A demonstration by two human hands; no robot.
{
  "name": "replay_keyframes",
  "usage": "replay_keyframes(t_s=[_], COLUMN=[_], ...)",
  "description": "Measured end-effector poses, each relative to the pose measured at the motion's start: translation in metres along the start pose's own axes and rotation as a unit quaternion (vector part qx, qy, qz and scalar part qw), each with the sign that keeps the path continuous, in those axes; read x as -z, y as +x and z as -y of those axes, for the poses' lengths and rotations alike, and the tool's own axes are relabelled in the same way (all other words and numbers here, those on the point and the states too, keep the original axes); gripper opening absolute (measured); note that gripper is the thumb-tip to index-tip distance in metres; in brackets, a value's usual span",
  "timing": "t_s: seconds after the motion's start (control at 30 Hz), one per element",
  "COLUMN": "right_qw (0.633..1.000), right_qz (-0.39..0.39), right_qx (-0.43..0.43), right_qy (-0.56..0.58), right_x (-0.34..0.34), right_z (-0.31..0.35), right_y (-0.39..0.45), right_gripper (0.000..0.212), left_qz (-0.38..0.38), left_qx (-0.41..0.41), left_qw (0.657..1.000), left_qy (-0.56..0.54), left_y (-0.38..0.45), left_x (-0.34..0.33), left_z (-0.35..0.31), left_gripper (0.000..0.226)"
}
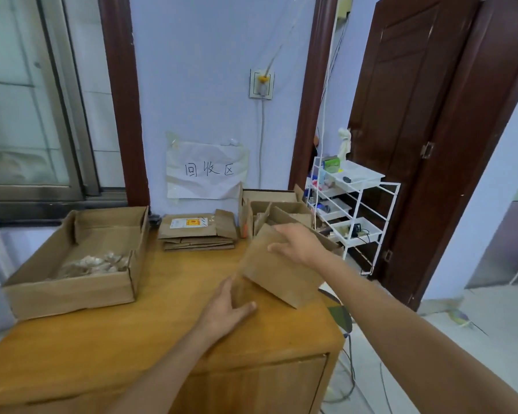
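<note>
We are holding a small carton (pixel 278 276) tilted over the right half of the cabinet top (pixel 162 318), close to its right edge and, as far as we can judge, lifted off the wood. Our left hand (pixel 231 303) is gripping the carton's lower near corner, thumb along the underside and fingers hidden behind the board. Our right hand (pixel 296 243) is clasping the upper far edge, fingers folded over the top panel.

A stack of flattened cartons (pixel 198 234) is lying at the back edge under a paper sign (pixel 207 170). More open boxes (pixel 275 210) are waiting in the back right corner. A large tray box (pixel 72 258) is taking up the left side.

We are judging this to be the collapsing step: the carton looks partly skewed, not yet flat. The next move is calling for our hands to push opposite corners toward each other until the walls fold together. Then we carry it leftward and back and lay it square on the stack.
</note>
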State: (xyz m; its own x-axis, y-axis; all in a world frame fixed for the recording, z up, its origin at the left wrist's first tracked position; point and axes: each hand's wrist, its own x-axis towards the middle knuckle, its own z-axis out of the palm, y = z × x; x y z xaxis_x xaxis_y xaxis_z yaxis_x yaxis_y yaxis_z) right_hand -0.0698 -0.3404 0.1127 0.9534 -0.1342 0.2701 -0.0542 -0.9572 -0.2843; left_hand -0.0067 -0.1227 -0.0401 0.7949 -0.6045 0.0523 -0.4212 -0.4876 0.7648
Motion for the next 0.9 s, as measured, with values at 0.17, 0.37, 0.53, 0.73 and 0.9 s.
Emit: replay_keyframes(t_s=[0.17,0.37,0.53,0.73,0.9], right_qw=[0.926,0.781,0.801,0.892,0.957], right_qz=[-0.071,-0.150,-0.124,-0.190,-0.134], right_qx=[-0.005,-0.112,-0.204,-0.171,0.024], right_qy=[0.372,0.596,0.548,0.374,0.255], right_x=[0.021,-0.006,-0.023,-0.025,-0.020], right_z=[0.025,0.040,0.045,0.089,0.152], right_y=[-0.026,-0.047,-0.058,-0.058,-0.060], right_gripper=[0.022,0.033,0.048,0.071,0.055], left_qz=[-0.008,-0.049,-0.175,-0.264,-0.293], left_qx=[0.023,0.037,0.035,-0.024,-0.135], left_qw=[0.967,0.904,0.928,0.950,0.946], left_qy=[-0.254,-0.423,-0.328,-0.165,0.026], left_y=[-0.019,-0.052,-0.069,-0.086,-0.096], left_x=[0.008,0.035,0.094,0.156,0.163], left_z=[-0.002,-0.008,-0.021,-0.034,-0.044], left_gripper=[0.123,0.124,0.128,0.114,0.100])
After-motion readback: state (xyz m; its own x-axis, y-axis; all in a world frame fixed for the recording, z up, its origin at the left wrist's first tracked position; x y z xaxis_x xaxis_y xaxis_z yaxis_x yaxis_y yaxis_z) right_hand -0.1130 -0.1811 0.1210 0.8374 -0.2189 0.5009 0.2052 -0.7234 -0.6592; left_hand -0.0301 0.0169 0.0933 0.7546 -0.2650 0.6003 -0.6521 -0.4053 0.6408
